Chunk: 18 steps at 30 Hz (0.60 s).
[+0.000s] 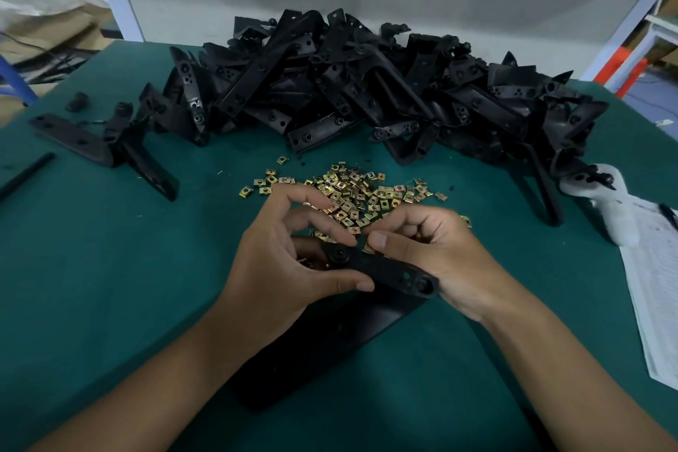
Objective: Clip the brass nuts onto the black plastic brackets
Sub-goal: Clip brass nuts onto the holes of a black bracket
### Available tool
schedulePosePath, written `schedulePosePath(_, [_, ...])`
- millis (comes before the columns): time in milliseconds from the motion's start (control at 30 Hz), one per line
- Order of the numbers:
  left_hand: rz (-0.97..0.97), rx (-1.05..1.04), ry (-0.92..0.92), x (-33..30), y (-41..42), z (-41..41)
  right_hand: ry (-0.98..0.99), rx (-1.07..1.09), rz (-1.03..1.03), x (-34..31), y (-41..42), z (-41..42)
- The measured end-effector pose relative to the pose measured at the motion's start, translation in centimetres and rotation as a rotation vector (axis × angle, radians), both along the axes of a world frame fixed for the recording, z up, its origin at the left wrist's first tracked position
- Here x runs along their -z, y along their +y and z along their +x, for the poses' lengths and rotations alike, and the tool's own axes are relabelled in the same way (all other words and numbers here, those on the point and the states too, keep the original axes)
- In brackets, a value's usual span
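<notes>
I hold one black plastic bracket (389, 273) just above the green table, near its front middle. My left hand (290, 260) grips the bracket's left end, thumb on the near edge and fingers curled over the top. My right hand (436, 249) grips its right end, with the thumb pressing on the far edge; a brass nut may sit under that thumb, but it is hidden. A loose pile of small brass nuts (352, 191) lies just beyond my hands. A big heap of black brackets (359, 88) fills the back of the table.
Two or three separate brackets (110, 143) lie at the left, with a black rod (25, 172) near the left edge. A white cloth (609, 202) and a printed sheet (656, 290) lie at the right. The green table (110, 286) shows bare at front left.
</notes>
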<state>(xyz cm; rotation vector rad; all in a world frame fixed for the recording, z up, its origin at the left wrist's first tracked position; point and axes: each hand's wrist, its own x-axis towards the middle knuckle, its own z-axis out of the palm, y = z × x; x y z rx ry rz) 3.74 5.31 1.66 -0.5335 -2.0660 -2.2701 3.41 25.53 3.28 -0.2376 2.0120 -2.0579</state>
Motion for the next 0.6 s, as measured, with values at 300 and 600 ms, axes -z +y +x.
schedulePosePath(300, [-0.048,0.042,0.051,0.79,-0.04,-0.08,0.089,-0.059,0.166,-0.4,0.51,0.09])
schedulePosePath(600, [0.0,0.021,0.016,0.89,-0.09,-0.47,0.05,-0.054,0.166,-0.36,0.6,0.11])
